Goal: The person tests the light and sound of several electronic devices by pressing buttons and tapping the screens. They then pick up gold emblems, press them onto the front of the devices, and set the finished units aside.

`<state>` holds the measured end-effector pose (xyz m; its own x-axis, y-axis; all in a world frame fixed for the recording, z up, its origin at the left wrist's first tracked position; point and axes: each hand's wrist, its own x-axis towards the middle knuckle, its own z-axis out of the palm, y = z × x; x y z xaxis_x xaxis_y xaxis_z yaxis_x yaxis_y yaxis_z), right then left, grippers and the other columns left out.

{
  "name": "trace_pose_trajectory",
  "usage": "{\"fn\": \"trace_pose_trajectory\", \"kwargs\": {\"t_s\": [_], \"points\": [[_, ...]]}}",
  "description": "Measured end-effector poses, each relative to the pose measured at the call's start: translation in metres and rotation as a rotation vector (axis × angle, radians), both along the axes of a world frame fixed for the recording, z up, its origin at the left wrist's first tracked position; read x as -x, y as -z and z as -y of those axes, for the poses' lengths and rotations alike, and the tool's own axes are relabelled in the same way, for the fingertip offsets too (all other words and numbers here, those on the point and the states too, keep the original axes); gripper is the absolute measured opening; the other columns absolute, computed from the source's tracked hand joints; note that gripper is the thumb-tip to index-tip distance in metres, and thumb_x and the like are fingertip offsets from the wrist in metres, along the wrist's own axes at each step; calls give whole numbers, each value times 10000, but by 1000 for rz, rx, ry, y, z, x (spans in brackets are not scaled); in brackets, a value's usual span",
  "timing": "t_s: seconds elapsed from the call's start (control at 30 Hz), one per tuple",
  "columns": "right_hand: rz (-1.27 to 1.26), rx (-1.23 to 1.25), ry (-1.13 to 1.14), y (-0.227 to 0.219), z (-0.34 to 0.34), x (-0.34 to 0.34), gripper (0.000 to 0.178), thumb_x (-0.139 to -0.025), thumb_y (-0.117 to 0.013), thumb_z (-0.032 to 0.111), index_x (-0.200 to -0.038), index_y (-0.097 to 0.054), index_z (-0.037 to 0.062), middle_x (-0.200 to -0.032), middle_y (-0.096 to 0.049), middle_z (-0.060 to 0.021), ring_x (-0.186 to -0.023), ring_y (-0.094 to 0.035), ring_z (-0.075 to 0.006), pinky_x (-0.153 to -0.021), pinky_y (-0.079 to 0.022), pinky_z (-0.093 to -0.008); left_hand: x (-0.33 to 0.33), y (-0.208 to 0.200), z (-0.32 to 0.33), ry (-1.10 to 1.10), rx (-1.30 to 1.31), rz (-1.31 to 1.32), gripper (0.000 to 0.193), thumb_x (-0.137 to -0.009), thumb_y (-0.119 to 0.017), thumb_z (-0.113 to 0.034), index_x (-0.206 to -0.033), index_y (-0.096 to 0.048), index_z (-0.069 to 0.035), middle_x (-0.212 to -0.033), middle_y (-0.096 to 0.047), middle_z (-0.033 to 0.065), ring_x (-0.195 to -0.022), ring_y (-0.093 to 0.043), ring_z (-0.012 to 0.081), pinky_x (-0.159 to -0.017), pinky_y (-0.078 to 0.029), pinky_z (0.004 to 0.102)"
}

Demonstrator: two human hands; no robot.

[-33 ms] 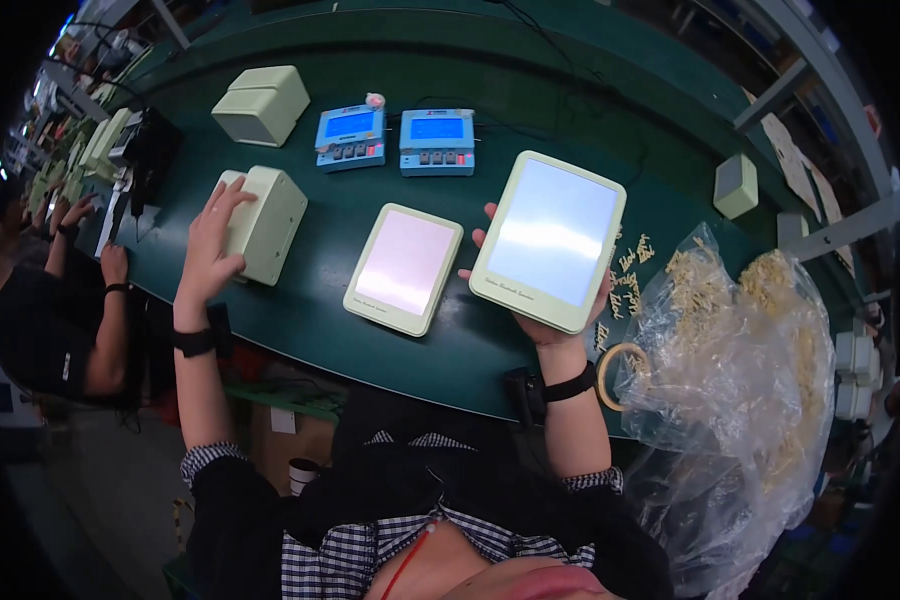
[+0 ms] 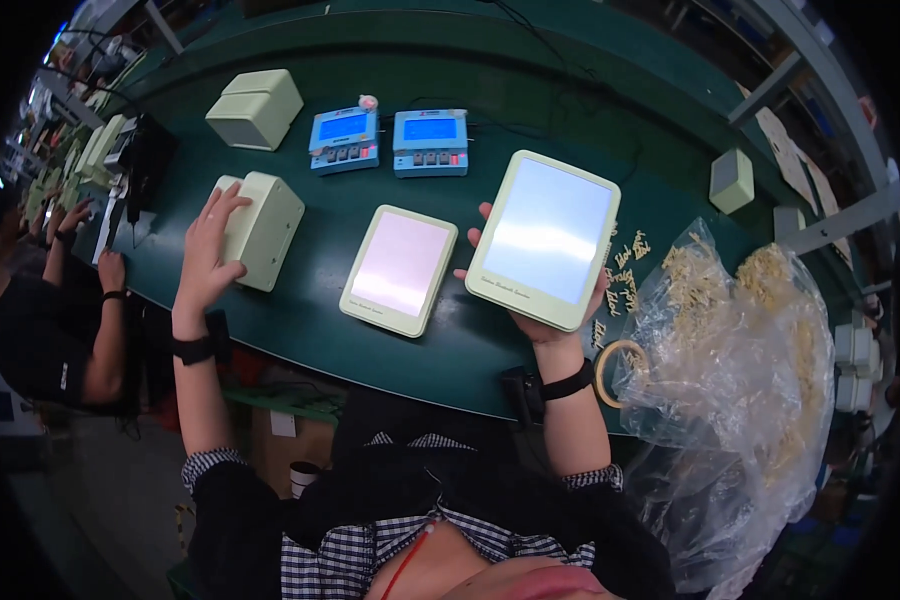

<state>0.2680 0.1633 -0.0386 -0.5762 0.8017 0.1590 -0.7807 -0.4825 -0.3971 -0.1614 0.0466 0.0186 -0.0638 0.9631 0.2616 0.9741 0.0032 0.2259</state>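
My right hand (image 2: 548, 328) holds up a cream-framed panel (image 2: 543, 240) from beneath, its fingertips showing past the left edge. The panel has a bright, glossy white face and a line of small print near its bottom. My left hand (image 2: 208, 248) lies against a cream box-shaped housing (image 2: 271, 235), fingers spread over its top and thumb apart. Whether it grips the housing firmly is not clear. Between my hands a second cream-framed panel (image 2: 400, 270) with a pinkish-white face lies on the green table (image 2: 320, 335).
Behind stand two blue devices with lit displays (image 2: 344, 128) (image 2: 431, 128) and another cream housing (image 2: 254, 110). A tape roll (image 2: 620, 373), small gold letter-like pieces (image 2: 625, 270) and a clear plastic bag (image 2: 730, 370) lie right. A small cream box (image 2: 732, 181) stands far right. Another person (image 2: 55, 320) sits left.
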Motion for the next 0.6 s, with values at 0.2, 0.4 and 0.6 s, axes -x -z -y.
{"fn": "trace_pose_trajectory", "kwargs": {"t_s": [0.2,0.4,0.6], "points": [[22,50,75,13,-11,-2,1099,-725,-645,683,-1558,-146,168,-1531,-221,-288,-1355,-340,-495,-1067,-302,-693,-10,9,-4,-353,-18,-71,937,-647,-721,-341,-1477,-349,-116,-1492,-357,246,-1341,-386,430,-1055,-392,467],[-36,97,59,5,-15,-4,1072,-738,-633,674,-1555,-165,162,-1533,-213,-296,-1342,-366,-478,-1060,-320,-679,-11,-5,-10,-302,103,-30,1042,-554,-771,-291,-1488,-337,-138,-1458,-363,239,-1249,-445,427,-1042,-403,458],[-128,61,30,0,-16,-7,1066,-735,-661,639,-1553,-177,156,-1537,-207,-294,-1347,-365,-466,-1059,-326,-676,-27,-25,4,56,153,79,1082,-440,-732,-271,-1456,-387,-135,-1428,-392,199,-1224,-449,416,-1052,-375,450]]}}
